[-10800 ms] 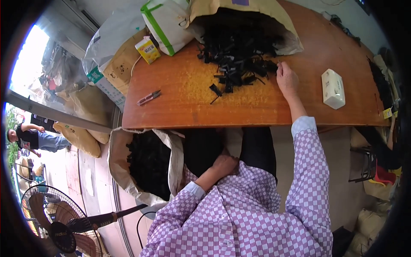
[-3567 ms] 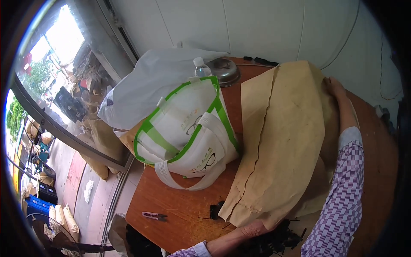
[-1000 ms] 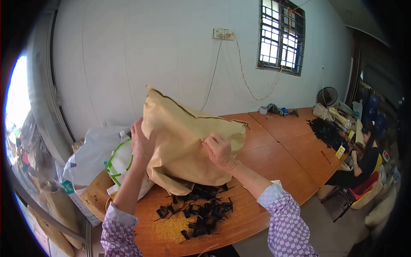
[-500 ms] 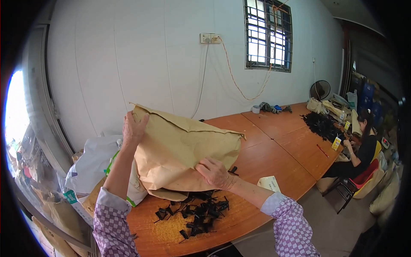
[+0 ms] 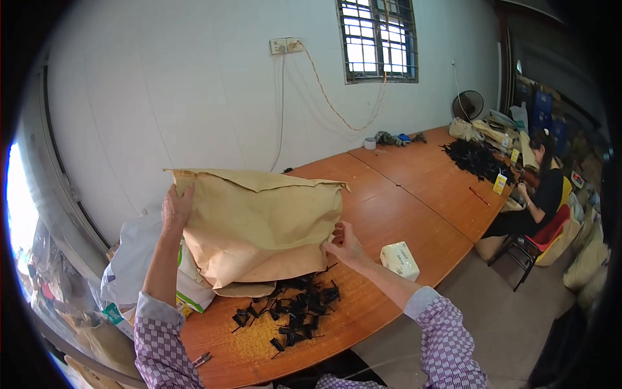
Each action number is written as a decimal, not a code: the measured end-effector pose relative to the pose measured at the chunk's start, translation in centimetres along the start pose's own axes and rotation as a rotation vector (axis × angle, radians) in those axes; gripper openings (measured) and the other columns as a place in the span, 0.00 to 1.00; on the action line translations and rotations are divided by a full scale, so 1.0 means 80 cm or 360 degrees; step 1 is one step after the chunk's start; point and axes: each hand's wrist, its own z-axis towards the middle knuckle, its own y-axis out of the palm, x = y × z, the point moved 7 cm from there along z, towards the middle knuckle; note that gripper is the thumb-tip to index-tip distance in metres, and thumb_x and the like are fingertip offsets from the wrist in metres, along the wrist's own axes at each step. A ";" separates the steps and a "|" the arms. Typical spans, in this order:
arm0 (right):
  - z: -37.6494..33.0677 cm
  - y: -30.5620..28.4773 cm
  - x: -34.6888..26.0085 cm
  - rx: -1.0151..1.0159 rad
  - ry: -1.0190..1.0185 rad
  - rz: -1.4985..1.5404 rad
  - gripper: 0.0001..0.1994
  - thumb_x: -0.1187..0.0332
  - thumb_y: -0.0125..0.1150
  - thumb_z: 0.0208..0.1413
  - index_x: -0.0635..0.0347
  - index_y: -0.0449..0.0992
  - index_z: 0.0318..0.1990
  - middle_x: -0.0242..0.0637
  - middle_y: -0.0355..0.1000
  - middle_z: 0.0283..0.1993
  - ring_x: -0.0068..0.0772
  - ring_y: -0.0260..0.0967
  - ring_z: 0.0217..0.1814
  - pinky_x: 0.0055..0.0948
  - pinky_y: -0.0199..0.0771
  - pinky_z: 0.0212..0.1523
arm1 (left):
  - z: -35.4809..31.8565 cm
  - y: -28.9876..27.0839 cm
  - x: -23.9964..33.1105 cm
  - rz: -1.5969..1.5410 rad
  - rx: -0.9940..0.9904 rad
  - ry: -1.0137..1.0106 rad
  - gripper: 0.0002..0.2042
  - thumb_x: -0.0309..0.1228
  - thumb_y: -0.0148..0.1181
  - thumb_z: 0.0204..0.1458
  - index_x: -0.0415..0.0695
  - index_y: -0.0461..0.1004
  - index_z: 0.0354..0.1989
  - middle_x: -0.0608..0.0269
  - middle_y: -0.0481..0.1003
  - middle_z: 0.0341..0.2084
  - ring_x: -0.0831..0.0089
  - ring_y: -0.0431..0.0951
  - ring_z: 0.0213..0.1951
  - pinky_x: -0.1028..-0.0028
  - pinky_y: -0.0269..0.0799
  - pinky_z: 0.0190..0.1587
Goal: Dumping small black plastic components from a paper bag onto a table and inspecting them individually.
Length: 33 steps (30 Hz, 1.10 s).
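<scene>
A big brown paper sack [image 5: 259, 227] stands creased on the table, its top edge toward the wall. My left hand [image 5: 177, 206] is closed on the sack's upper left corner, thumb in front. My right hand [image 5: 346, 246] pinches its right side low down, fingers bent around the edge. In front of the sack lies a loose heap of small black plastic-looking parts [image 5: 304, 314] with thin stems. Yellowish crumbs [image 5: 249, 343] are scattered on the wood beside them. What is inside the sack is hidden.
The long wooden table [image 5: 414, 227] carries a white packet [image 5: 400, 260], a tape roll [image 5: 369, 143] and a large black pile [image 5: 476, 159]. At the right a person [image 5: 547, 188] sits on a chair. White bags [image 5: 133, 253] stand at my left. A small tool [image 5: 202, 360] lies near the front edge.
My right hand has gone from the sack's front face to its right edge. The sack's front has spread flatter and more upright. The view has shifted a little.
</scene>
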 end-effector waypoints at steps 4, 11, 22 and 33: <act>-0.004 0.018 0.035 -0.0133 0.0212 0.0567 0.37 0.54 0.65 0.49 0.65 0.51 0.57 0.43 0.61 0.47 0.29 0.62 0.46 0.29 0.67 0.47 | -0.003 0.010 0.004 -0.0250 -0.0103 0.0015 0.23 0.46 0.52 0.49 0.38 0.72 0.43 0.48 0.76 0.35 0.57 0.76 0.38 0.62 0.69 0.41; -0.027 0.042 0.038 -0.0442 0.0454 0.0585 0.25 0.58 0.57 0.56 0.68 0.59 0.52 0.36 0.68 0.35 0.23 0.65 0.37 0.29 0.67 0.39 | -0.007 0.026 -0.023 -0.0991 -0.0069 -0.0053 0.17 0.39 0.50 0.54 0.38 0.72 0.42 0.56 0.75 0.30 0.68 0.74 0.33 0.67 0.70 0.38; -0.010 0.010 0.022 -0.0217 0.0880 0.1521 0.30 0.35 0.43 0.54 0.56 0.67 0.42 0.34 0.70 0.30 0.26 0.71 0.31 0.26 0.69 0.24 | -0.010 0.007 0.058 -0.1065 0.0191 0.0298 0.11 0.36 0.50 0.56 0.40 0.71 0.32 0.69 0.71 0.22 0.80 0.66 0.27 0.74 0.65 0.33; -0.012 0.032 0.033 -0.0526 0.1103 0.1297 0.21 0.45 0.49 0.57 0.56 0.66 0.31 0.32 0.68 0.22 0.27 0.67 0.18 0.23 0.66 0.15 | -0.037 0.005 0.062 -0.1172 0.0109 0.0291 0.11 0.37 0.50 0.57 0.41 0.73 0.34 0.69 0.72 0.25 0.80 0.68 0.29 0.74 0.66 0.33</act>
